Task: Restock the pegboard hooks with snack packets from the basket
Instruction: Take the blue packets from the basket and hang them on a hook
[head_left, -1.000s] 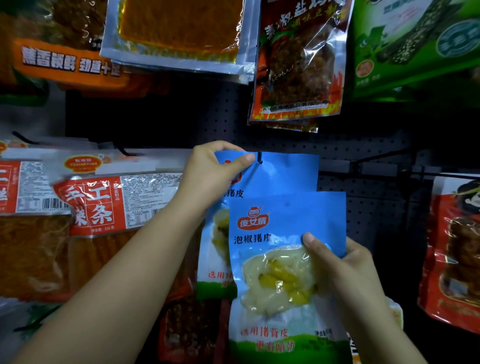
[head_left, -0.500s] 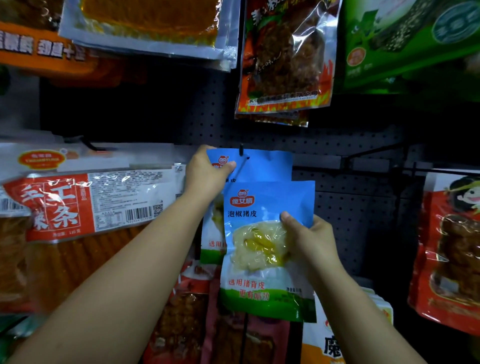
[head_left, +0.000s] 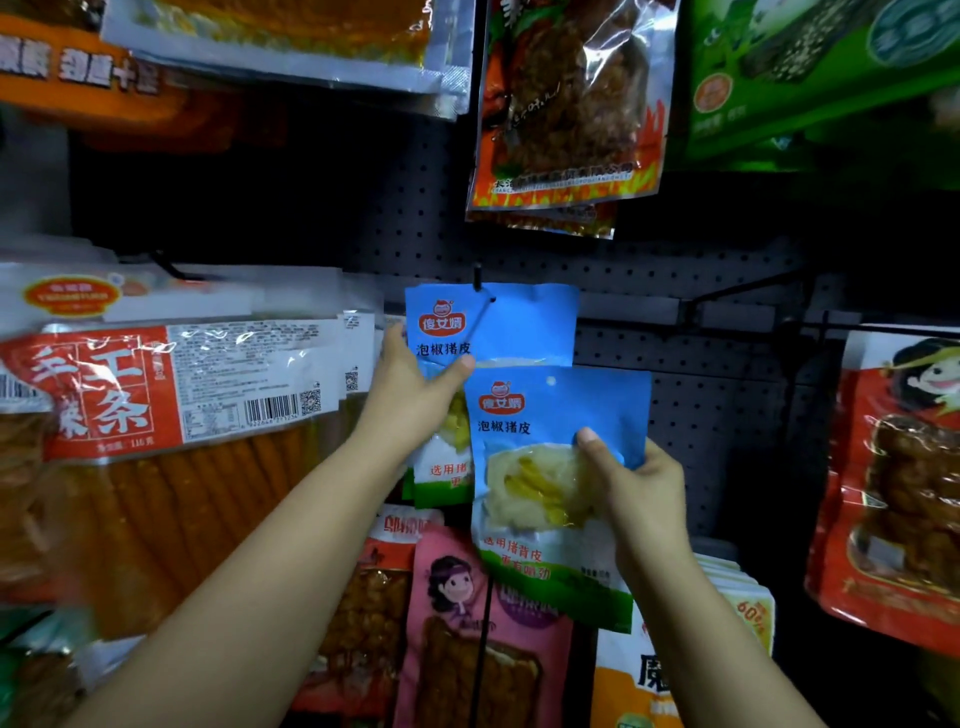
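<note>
Both bare forearms reach up and forward. The left hand (head_left: 410, 384) is raised higher, fingers curled and thumb stretched rightward in a pinch. The right hand (head_left: 636, 483) sits lower, thumb pressed forward, fingers wrapped behind.

A dark perforated pegboard (head_left: 701, 415) carries everything here, its wire hooks holding packets in hanging rows. One black hook (head_left: 480, 291) passes through the top of a blue packet (head_left: 524, 325) at the middle. To the left hangs a red-labelled packet of orange sticks (head_left: 156, 441); above are a clear packet with an orange sheet (head_left: 291, 41), a flame-printed packet (head_left: 566, 104) and a green packet (head_left: 810, 78). At the right hangs a red cartoon-face packet (head_left: 904, 483); below, a pink packet (head_left: 467, 634).
</note>
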